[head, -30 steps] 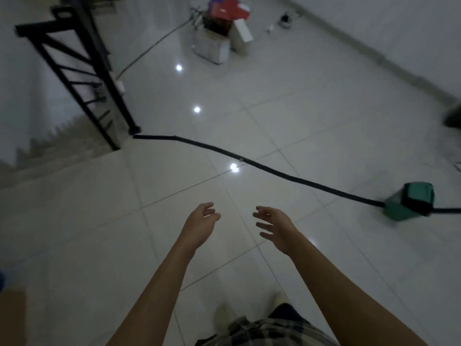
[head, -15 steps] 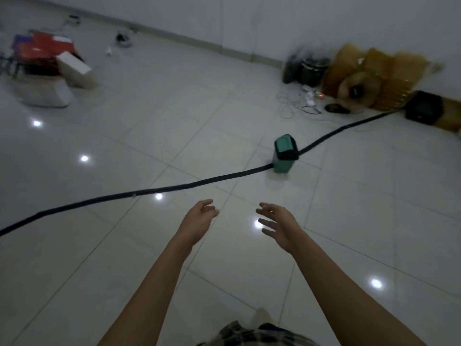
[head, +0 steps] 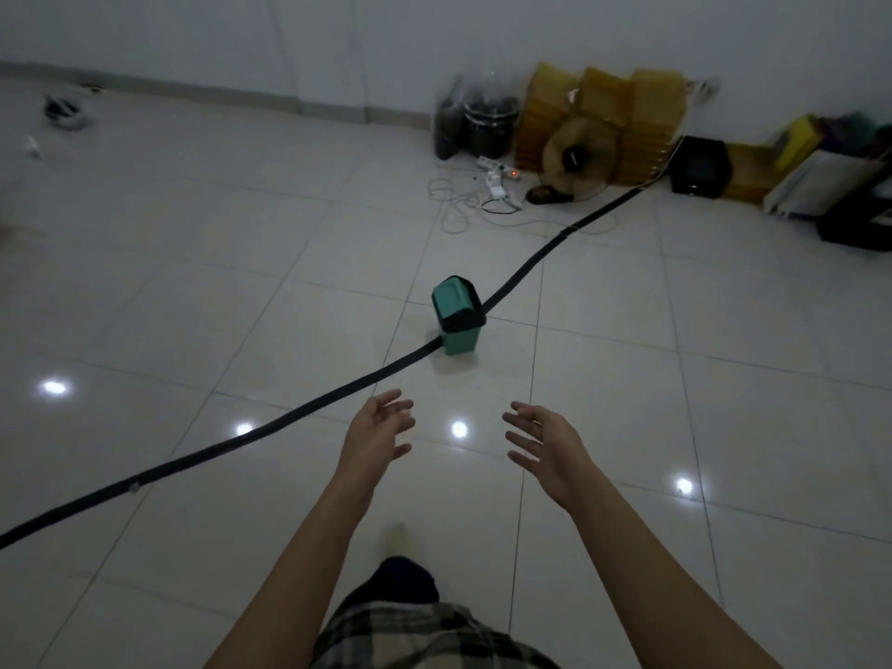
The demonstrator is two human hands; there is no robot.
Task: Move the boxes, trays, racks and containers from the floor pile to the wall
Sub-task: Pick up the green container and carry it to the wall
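Looking down from my head, I am holding both arms out in front of me over the tiled floor [head: 193, 243]. My left grip [head: 381, 437] is hanging spread, its fingers loose and slightly bent, holding nothing. My right grip [head: 545, 446] is spread as well, palm turned inward toward the left one, its fingers apart and touching nothing. The two are staying well apart, with a ceiling light's reflection shining on the tile between them.

Just beyond them a small green bin [head: 458, 318] with a dark swing lid is standing upright on the floor. A long black cable cover [head: 289, 420] is running slantwise across the tiles, passing right beside the bin's base and going on toward the far wall [head: 338, 36].

Along that wall the stacked yellow trays [head: 603, 113] are standing in a row of columns. A round fan [head: 579, 156] is leaning in front of them, and a dark bag [head: 478, 123] is sitting just to their left. A black box [head: 700, 166] is resting to the right of the trays, and further right some white racks [head: 815, 183] are leaning near the wall. A power strip [head: 497, 173] with tangled white cords is lying on the floor before the bag.

At the bottom edge my plaid shorts [head: 425, 634] are showing.
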